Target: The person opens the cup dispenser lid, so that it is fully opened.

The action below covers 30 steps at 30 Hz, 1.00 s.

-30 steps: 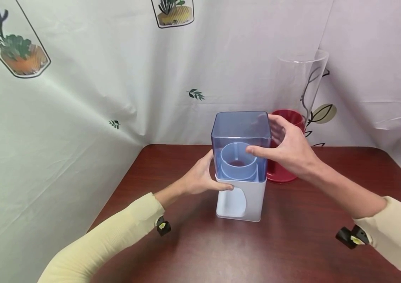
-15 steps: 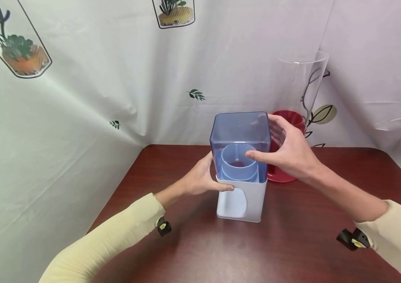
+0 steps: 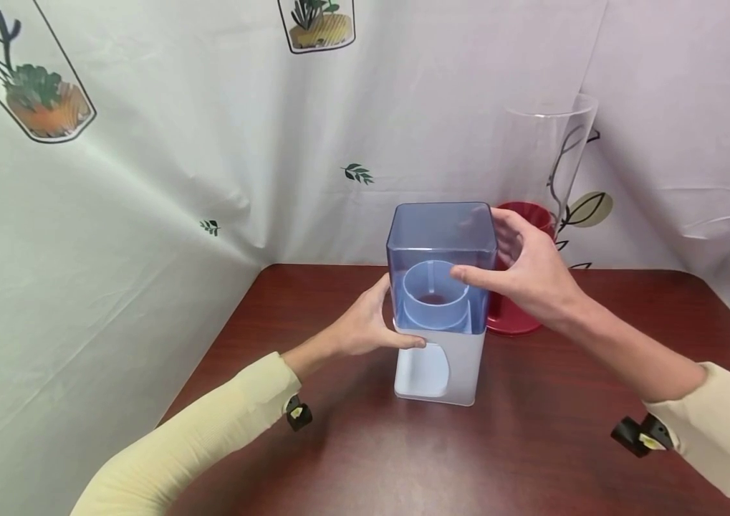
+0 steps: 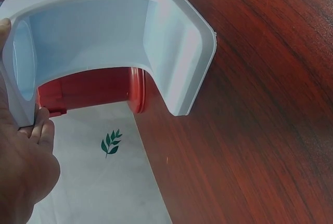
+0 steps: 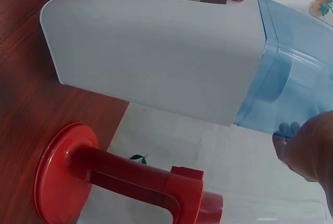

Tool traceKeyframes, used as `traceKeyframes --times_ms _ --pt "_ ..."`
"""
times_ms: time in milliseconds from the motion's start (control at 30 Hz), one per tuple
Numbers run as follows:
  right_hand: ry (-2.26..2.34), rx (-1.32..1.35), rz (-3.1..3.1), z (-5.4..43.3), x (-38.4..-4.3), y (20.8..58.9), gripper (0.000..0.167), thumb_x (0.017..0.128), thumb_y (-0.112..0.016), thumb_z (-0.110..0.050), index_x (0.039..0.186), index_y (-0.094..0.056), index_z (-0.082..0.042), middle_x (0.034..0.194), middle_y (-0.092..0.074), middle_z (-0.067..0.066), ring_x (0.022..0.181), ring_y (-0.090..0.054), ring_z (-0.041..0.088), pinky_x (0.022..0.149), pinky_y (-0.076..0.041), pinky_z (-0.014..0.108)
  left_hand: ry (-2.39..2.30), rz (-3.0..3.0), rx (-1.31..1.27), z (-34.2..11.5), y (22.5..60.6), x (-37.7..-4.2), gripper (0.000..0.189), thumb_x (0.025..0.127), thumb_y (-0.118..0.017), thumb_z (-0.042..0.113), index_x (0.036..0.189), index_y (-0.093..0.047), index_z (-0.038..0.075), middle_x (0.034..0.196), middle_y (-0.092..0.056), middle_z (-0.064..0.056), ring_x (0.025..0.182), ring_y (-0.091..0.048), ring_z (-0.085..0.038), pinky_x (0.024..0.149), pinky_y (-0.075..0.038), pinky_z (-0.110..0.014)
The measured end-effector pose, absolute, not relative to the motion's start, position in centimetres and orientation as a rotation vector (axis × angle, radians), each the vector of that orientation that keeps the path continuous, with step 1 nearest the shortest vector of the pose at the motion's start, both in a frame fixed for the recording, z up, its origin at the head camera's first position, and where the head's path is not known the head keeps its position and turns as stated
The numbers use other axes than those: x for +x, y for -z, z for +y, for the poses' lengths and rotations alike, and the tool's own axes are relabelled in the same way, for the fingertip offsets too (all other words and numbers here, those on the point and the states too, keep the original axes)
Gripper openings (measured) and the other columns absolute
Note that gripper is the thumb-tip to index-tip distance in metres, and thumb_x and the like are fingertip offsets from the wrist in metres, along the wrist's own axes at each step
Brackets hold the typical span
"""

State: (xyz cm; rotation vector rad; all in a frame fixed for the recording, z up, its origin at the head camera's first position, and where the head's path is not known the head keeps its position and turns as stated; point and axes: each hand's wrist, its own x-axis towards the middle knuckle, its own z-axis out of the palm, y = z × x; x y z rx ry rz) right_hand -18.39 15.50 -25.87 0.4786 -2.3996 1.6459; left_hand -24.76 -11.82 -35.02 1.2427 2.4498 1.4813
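Observation:
A white open-fronted base (image 3: pixel 464 369) stands upright on the table, topped by a clear blue square container (image 3: pixel 442 223) with a round blue collar (image 3: pixel 435 314) inside. My left hand (image 3: pixel 358 326) grips the base's upper left edge, thumb across its front. The right hand (image 3: pixel 529 265) holds the blue container from its right side, thumb on the near face and fingers behind. In the left wrist view, the base's hollow front (image 4: pixel 187 57) fills the upper part. From the right wrist view, the container (image 5: pixel 291 73) meets the base's top edge, with right fingertips at its wall.
Behind my right hand stands a red stand (image 3: pixel 511 315) with a round foot, carrying a tall clear cylinder (image 3: pixel 539 150). The dark wooden table (image 3: pixel 352 444) backs onto a white curtain (image 3: pixel 313 201) printed with plants.
The blue container's top has rocked slightly, first left and then right, with my right hand moving along. The left hand and the white base have stayed in place.

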Motion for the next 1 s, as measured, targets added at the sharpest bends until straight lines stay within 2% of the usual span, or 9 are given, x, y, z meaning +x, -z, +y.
traceKeyframes --times_ms 300,433,533,633,767,1000 --pt "-1.636 0.493 -2.376 15.4 -18.1 25.6 0.086 0.086 -0.09 -0.022 0.158 -0.044 -0.011 0.149 -0.058 0.008 0.141 -0.055 0.031 0.118 -0.041 0.052 -1.482 2.449 1.258 -11.9 34.9 -24.6 0.106 0.07 -0.102 0.019 0.157 -0.041 0.022 0.138 -0.062 0.008 0.129 -0.057 -0.013 0.114 -0.045 -0.041" --pt "-1.656 0.508 -2.341 15.4 -17.9 25.4 0.081 0.086 -0.09 -0.019 0.156 -0.047 -0.013 0.145 -0.061 0.006 0.135 -0.059 0.026 0.115 -0.046 0.038 -1.474 2.474 1.233 -11.8 34.9 -24.5 0.104 0.069 -0.102 0.016 0.155 -0.043 0.018 0.138 -0.063 0.004 0.129 -0.057 -0.015 0.114 -0.044 -0.043" --pt "-1.685 0.532 -2.307 15.5 -17.8 25.2 0.08 0.087 -0.089 -0.016 0.155 -0.048 -0.013 0.142 -0.062 0.006 0.129 -0.063 0.024 0.107 -0.05 0.024 -1.472 2.491 1.211 -11.7 34.9 -24.4 0.104 0.069 -0.101 0.011 0.154 -0.043 0.011 0.139 -0.063 -0.004 0.13 -0.056 -0.02 0.116 -0.042 -0.047" --pt "-1.711 0.557 -2.27 15.6 -17.7 25.1 0.079 0.087 -0.088 -0.013 0.155 -0.048 -0.013 0.14 -0.062 0.007 0.124 -0.065 0.022 0.101 -0.052 0.019 -1.471 2.499 1.188 -11.6 35.0 -24.4 0.104 0.068 -0.101 0.008 0.155 -0.042 0.007 0.14 -0.063 -0.009 0.131 -0.056 -0.024 0.118 -0.04 -0.05" --pt "-1.731 0.568 -2.213 15.7 -17.7 24.9 0.08 0.086 -0.088 -0.009 0.154 -0.048 -0.01 0.137 -0.063 0.009 0.118 -0.066 0.02 0.098 -0.053 0.019 -1.453 2.507 1.175 -11.6 34.9 -24.5 0.104 0.068 -0.102 0.011 0.154 -0.043 0.009 0.139 -0.063 -0.005 0.129 -0.057 -0.02 0.116 -0.043 -0.044" --pt "-1.853 0.59 -2.071 15.9 -17.6 24.6 0.076 0.084 -0.087 0.001 0.15 -0.05 -0.004 0.129 -0.064 0.014 0.11 -0.068 0.024 0.094 -0.056 0.021 -1.398 2.53 1.219 -11.9 34.8 -24.7 0.102 0.069 -0.103 0.024 0.152 -0.045 0.014 0.137 -0.063 0.004 0.127 -0.059 -0.012 0.112 -0.046 -0.037"
